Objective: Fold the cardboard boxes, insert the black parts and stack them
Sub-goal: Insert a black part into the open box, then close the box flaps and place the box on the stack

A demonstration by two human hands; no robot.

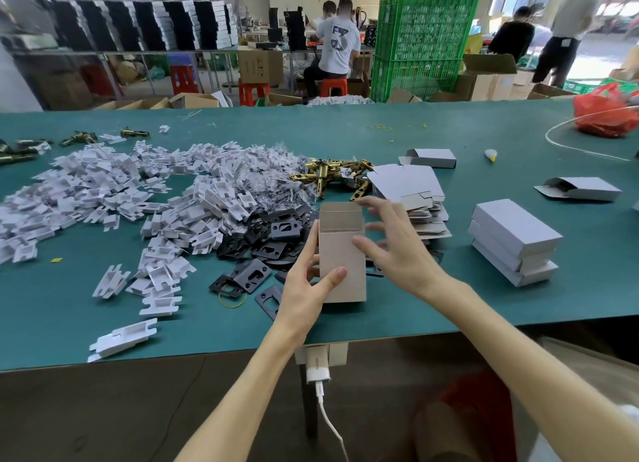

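While the left hand [307, 288] grips the half-folded box [342, 264] upright above the table's [345, 143] near edge, the right hand [397, 254] hangs just right of it, fingers spread, holding nothing. Squeezed unevenly, the open-topped box could buckle or slip onto the black parts [276, 230] to its left.

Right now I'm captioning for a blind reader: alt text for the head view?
A left hand holds an open-topped box upright at a green table, the open right hand at its side. Black plates, white inserts and stacked boxes lie around.
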